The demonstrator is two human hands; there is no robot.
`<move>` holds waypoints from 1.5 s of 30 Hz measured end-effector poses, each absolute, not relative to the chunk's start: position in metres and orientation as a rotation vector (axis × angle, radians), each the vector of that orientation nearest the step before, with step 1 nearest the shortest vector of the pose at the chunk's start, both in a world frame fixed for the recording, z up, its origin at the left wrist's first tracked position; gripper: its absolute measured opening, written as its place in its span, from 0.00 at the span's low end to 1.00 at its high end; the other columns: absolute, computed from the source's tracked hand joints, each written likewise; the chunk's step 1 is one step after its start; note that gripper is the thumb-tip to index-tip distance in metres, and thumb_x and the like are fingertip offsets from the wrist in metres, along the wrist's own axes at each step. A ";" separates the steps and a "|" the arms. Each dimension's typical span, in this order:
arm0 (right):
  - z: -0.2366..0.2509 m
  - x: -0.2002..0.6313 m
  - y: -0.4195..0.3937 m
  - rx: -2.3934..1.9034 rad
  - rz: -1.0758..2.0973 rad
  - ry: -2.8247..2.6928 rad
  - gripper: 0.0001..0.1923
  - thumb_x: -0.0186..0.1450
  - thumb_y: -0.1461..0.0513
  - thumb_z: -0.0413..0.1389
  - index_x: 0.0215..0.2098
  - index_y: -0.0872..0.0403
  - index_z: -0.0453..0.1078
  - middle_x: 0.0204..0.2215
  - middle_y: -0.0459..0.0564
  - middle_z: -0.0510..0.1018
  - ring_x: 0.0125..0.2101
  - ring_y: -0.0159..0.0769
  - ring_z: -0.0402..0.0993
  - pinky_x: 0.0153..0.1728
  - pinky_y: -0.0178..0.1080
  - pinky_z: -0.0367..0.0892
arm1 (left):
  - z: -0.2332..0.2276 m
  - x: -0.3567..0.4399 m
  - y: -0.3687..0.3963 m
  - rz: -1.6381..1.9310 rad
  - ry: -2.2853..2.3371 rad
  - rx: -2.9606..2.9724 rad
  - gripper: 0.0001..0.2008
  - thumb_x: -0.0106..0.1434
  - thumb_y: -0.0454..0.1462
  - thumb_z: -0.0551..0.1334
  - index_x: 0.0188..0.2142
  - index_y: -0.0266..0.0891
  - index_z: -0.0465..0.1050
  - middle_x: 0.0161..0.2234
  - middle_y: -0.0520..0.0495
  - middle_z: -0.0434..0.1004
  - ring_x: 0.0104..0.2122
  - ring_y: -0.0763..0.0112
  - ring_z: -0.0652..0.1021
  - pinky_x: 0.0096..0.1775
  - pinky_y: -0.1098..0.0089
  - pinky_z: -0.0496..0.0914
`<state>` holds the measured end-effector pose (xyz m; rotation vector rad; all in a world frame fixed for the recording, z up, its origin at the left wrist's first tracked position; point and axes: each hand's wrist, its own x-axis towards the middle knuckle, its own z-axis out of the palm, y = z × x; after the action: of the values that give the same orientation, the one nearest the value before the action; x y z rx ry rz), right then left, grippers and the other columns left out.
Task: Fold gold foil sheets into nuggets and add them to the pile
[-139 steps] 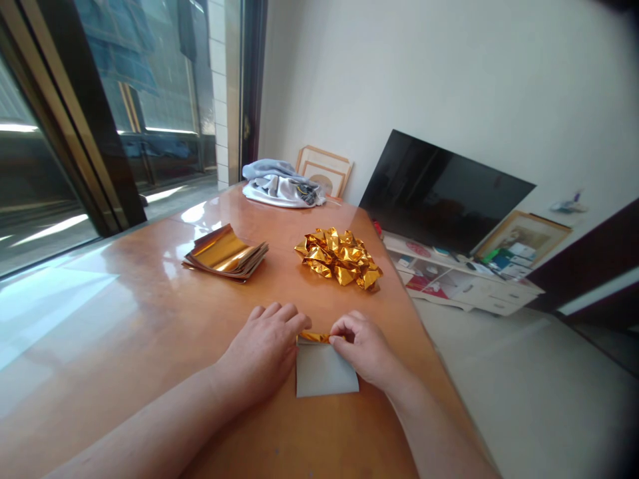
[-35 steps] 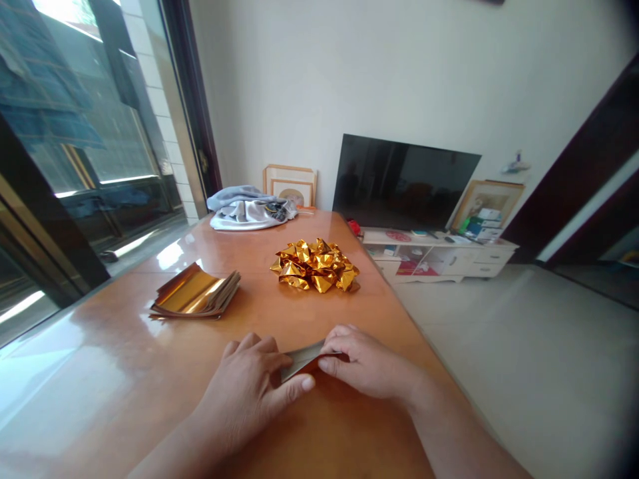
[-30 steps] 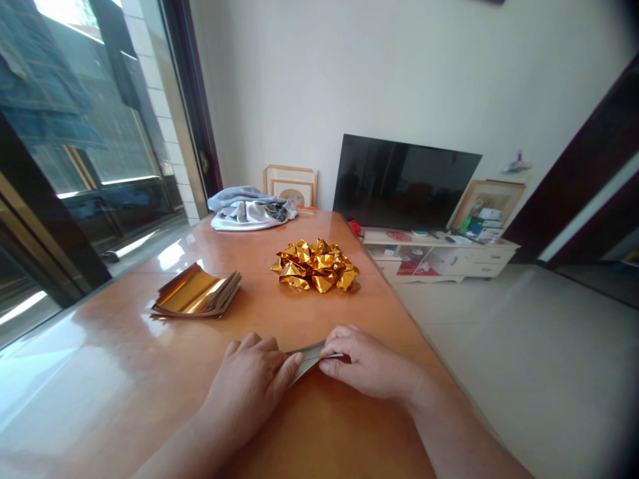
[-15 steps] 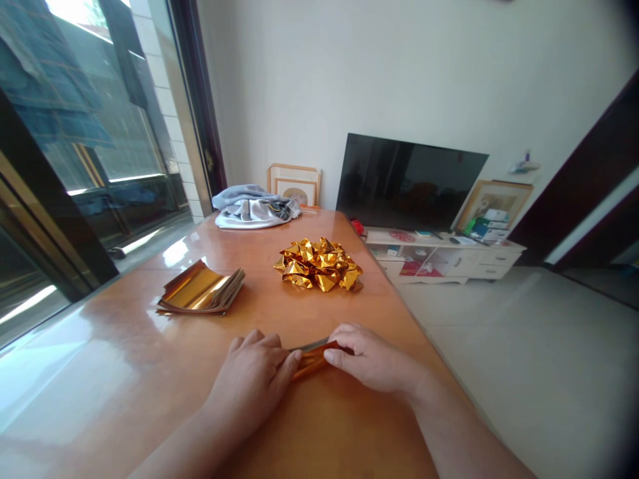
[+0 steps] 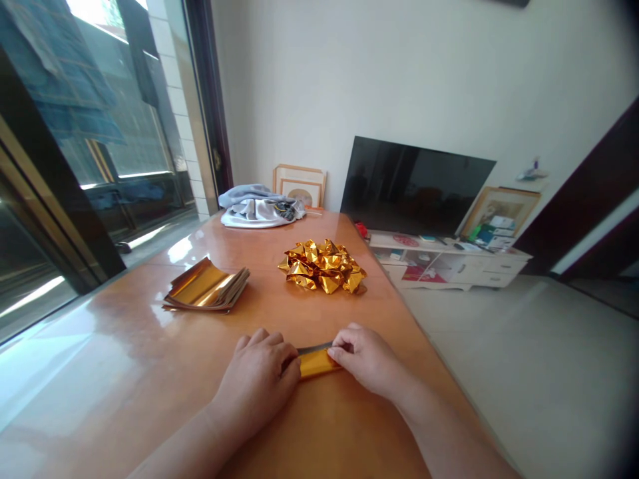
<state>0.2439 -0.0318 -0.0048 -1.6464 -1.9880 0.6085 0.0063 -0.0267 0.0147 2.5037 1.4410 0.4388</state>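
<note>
We pinch the folded gold strip (image 5: 315, 362) at its two ends, left hand (image 5: 259, 379) and right hand (image 5: 367, 359) pressed on it, on the table (image 5: 150, 372) just nearer us than the crumpled gold pile (image 5: 323, 266). It looks light, thin, slippery and easily creased; the ends give the surest hold.

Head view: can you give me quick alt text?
Left hand and right hand pinch a folded gold foil strip on an orange table. Beyond lie a stack of foil sheets and a pile of folded foil pieces.
</note>
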 end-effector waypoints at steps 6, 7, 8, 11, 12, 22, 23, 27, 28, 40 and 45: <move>-0.009 0.246 -0.029 -1.633 0.584 -1.996 0.09 0.66 0.62 0.56 0.28 0.52 0.74 0.30 0.45 0.76 0.31 0.32 0.70 0.33 0.33 0.59 | 0.013 0.007 -0.027 0.435 1.468 2.490 0.11 0.67 0.38 0.56 0.35 0.45 0.78 0.35 0.49 0.78 0.41 0.61 0.72 0.41 0.63 0.59; -0.010 0.246 -0.029 -1.634 0.582 -1.995 0.09 0.66 0.62 0.56 0.27 0.52 0.74 0.30 0.45 0.76 0.31 0.32 0.70 0.33 0.33 0.59 | 0.012 0.007 -0.027 0.433 1.470 2.489 0.10 0.67 0.38 0.56 0.35 0.45 0.77 0.36 0.49 0.78 0.41 0.61 0.72 0.41 0.63 0.59; -0.010 0.246 -0.029 -1.636 0.577 -1.991 0.09 0.65 0.63 0.56 0.27 0.52 0.73 0.30 0.45 0.76 0.31 0.32 0.70 0.33 0.33 0.59 | 0.011 0.007 -0.027 0.431 1.472 2.489 0.10 0.67 0.38 0.56 0.36 0.45 0.77 0.36 0.49 0.78 0.41 0.61 0.72 0.41 0.63 0.59; -0.012 0.244 -0.029 -1.661 0.551 -1.963 0.09 0.65 0.62 0.56 0.27 0.52 0.72 0.29 0.45 0.76 0.30 0.32 0.70 0.32 0.33 0.59 | 0.010 0.008 -0.026 0.426 1.483 2.486 0.09 0.66 0.38 0.56 0.36 0.44 0.76 0.37 0.48 0.78 0.41 0.60 0.72 0.41 0.63 0.59; -0.012 0.243 -0.029 -1.673 0.540 -1.952 0.09 0.65 0.62 0.56 0.27 0.52 0.72 0.29 0.45 0.76 0.30 0.32 0.70 0.32 0.33 0.58 | 0.010 0.008 -0.026 0.423 1.488 2.484 0.09 0.67 0.37 0.56 0.36 0.44 0.76 0.37 0.48 0.79 0.41 0.60 0.72 0.41 0.63 0.59; -0.010 0.238 -0.032 -1.744 0.456 -1.941 0.07 0.63 0.61 0.58 0.27 0.52 0.70 0.28 0.45 0.75 0.31 0.32 0.69 0.30 0.33 0.55 | 0.012 0.008 -0.030 0.412 1.586 2.447 0.05 0.66 0.39 0.59 0.36 0.42 0.72 0.35 0.48 0.77 0.40 0.59 0.73 0.41 0.63 0.60; -0.010 0.238 -0.032 -1.745 0.452 -1.944 0.07 0.63 0.62 0.58 0.27 0.52 0.70 0.28 0.45 0.75 0.31 0.33 0.69 0.30 0.33 0.55 | 0.014 0.008 -0.030 0.411 1.580 2.458 0.05 0.66 0.39 0.59 0.36 0.42 0.72 0.35 0.48 0.77 0.40 0.59 0.73 0.41 0.63 0.60; -0.010 0.238 -0.031 -1.761 0.458 -1.949 0.07 0.63 0.62 0.58 0.27 0.52 0.71 0.28 0.45 0.75 0.31 0.33 0.69 0.30 0.33 0.55 | 0.023 0.005 -0.033 0.357 1.440 2.549 0.10 0.71 0.38 0.54 0.36 0.43 0.74 0.38 0.47 0.76 0.41 0.60 0.72 0.43 0.62 0.62; -0.009 0.238 -0.031 -1.766 0.461 -1.947 0.07 0.63 0.62 0.58 0.27 0.52 0.71 0.28 0.45 0.75 0.31 0.33 0.69 0.30 0.33 0.55 | 0.025 0.005 -0.033 0.341 1.417 2.562 0.12 0.71 0.38 0.53 0.37 0.44 0.75 0.38 0.47 0.76 0.41 0.60 0.71 0.43 0.62 0.62; -0.007 0.237 -0.031 -1.783 0.497 -1.915 0.07 0.63 0.63 0.59 0.27 0.52 0.71 0.29 0.46 0.75 0.31 0.33 0.69 0.31 0.33 0.57 | 0.020 0.014 -0.051 0.213 1.285 2.626 0.15 0.70 0.32 0.53 0.46 0.45 0.77 0.44 0.46 0.78 0.44 0.59 0.75 0.50 0.57 0.67; -0.007 0.237 -0.031 -1.782 0.501 -1.909 0.07 0.63 0.63 0.58 0.26 0.51 0.71 0.29 0.46 0.75 0.32 0.34 0.70 0.31 0.34 0.58 | 0.024 0.017 -0.058 0.094 1.262 2.666 0.19 0.69 0.35 0.54 0.55 0.47 0.75 0.53 0.43 0.79 0.51 0.53 0.77 0.57 0.49 0.65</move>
<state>0.2370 -0.0315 -0.0069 -1.7816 -1.9089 0.5014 0.0174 -0.0585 0.0240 2.6658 1.2619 0.0938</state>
